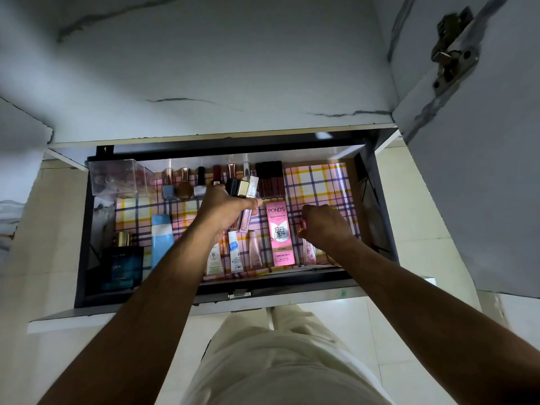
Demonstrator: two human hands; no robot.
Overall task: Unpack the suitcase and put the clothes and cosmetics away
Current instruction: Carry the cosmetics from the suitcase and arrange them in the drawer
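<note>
We look down into the open drawer: a dark box and blue bottle lie at its left. Our left hand grips a bunch of lipsticks over the polish row. The pink carton lies between our hands. Our right hand curls low on the plaid liner, perhaps pinching something.
</note>
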